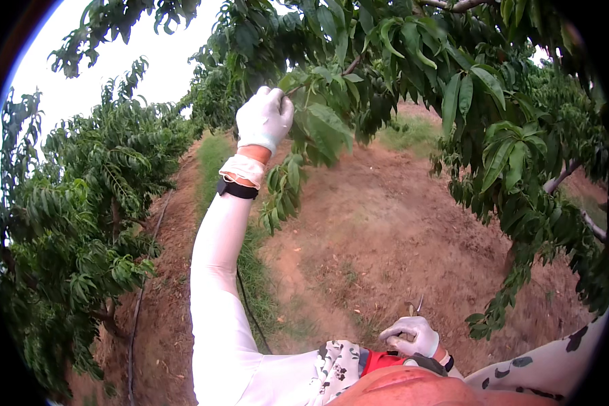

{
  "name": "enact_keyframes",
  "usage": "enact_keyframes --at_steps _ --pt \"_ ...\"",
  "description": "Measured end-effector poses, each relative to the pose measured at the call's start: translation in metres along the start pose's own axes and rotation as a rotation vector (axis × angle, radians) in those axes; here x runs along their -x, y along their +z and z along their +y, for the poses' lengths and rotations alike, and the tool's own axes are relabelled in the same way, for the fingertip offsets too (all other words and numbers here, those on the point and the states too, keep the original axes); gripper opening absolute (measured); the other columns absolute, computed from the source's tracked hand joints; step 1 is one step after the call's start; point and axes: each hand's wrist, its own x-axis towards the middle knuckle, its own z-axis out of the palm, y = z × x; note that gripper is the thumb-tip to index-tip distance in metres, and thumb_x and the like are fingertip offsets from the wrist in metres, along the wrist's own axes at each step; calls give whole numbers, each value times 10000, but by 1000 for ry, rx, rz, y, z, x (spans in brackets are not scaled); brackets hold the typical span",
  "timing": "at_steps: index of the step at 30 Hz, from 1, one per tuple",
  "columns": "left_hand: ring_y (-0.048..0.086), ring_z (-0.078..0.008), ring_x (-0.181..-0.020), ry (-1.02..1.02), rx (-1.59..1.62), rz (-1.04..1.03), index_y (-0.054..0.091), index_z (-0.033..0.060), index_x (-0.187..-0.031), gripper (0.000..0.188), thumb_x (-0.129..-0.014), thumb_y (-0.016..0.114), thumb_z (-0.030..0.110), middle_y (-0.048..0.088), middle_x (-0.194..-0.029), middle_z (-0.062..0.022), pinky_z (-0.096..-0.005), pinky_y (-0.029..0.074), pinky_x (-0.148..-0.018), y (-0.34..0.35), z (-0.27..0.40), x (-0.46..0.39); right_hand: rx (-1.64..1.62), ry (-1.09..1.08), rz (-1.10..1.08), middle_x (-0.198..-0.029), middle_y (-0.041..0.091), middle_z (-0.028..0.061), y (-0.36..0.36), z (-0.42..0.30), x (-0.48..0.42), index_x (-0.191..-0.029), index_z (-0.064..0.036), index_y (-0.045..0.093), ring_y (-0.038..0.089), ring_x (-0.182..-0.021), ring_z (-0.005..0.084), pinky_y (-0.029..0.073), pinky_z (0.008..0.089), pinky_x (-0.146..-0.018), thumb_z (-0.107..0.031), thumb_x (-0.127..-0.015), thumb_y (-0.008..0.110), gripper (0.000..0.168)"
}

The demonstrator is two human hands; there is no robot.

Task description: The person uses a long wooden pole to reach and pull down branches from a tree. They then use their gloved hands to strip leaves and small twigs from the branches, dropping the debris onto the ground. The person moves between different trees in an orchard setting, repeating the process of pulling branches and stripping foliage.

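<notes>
My left hand, in a whitish glove, is raised and closed around the end of a thin leafy branch of a fruit tree. Long green leaves hang just beside it, some blurred. Down near my body, my right hand, also gloved, grips what look like pruning shears. Their two slim tips point away from me and look parted; the handles are mostly hidden in the fist.
Drooping foliage and bare limbs crowd the right side. More trees stand in a row at left, with a black irrigation hose along them. Reddish soil and a grass strip lie below.
</notes>
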Motion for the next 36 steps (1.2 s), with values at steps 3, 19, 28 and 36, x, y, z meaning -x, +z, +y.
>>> enact_keyframes --at_steps 3,19,28,36 --pt "657 -329 -751 -48 157 41 704 107 -853 163 -879 639 254 637 -830 -120 -426 531 -684 15 -5 4 15 0 -10 -851 735 114 3 -1 -5 -958 -40 770 685 -750 251 519 340 -681 -116 -813 691 182" --pt "625 -79 -820 -410 1183 347 704 5 -1022 129 -976 653 113 708 -930 -28 -231 509 -749 62 11 30 45 21 45 -856 727 127 15 1 2 -961 -36 767 685 -747 271 524 353 -671 -100 -804 702 181" --pt "593 -80 -849 -531 845 518 700 41 -1134 180 -974 646 103 667 -1066 -27 -225 480 -757 45 -47 32 77 33 86 -833 724 120 8 1 4 -932 -32 761 692 -743 269 528 350 -665 -89 -797 706 156" --pt "607 -156 -1001 -177 596 373 739 63 -1083 164 -927 688 75 646 -1086 -54 -301 489 -916 13 -49 32 84 -7 80 -809 713 116 7 0 -8 -884 -42 745 691 -727 293 541 373 -671 -108 -774 697 136"
